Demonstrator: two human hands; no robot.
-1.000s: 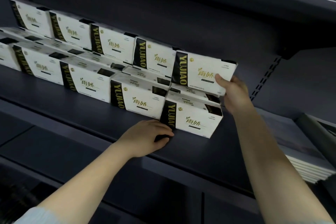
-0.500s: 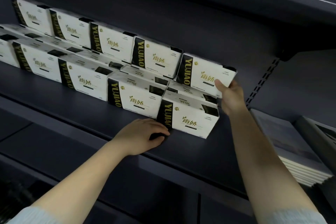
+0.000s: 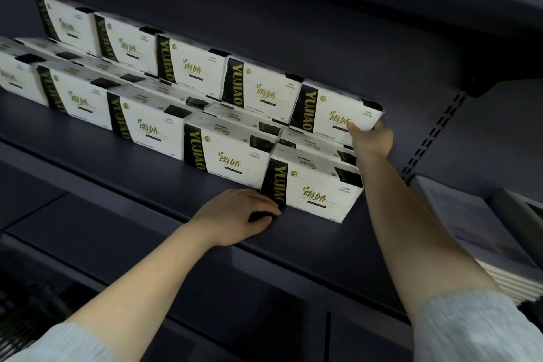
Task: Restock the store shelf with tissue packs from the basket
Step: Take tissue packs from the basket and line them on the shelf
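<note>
Two bare hands worked at a dark store shelf (image 3: 147, 167) lined with white tissue packs printed "YUJIAO" in gold on a black band. The right hand (image 3: 371, 141) was closed on the lower right corner of the upright pack at the row's end (image 3: 335, 114), thumb on its front face and the other fingers hidden behind. That pack stood on top of a flat-lying pack, touching its neighbour in the back row (image 3: 258, 88). Compared with a second earlier, it had been pushed back and to the left, so it now sat nearly flush with the row (only a slight tilt remained).

The left hand (image 3: 241, 216) rested palm down on the shelf, fingers loosely curled against the black-banded lower left corner of the front pack (image 3: 311, 188), holding nothing; it had stayed there throughout, seemingly steadying that pack.

Judging by this, the placement was almost finished, and the likely next step was letting go and fetching another pack. No basket was visible.
</note>
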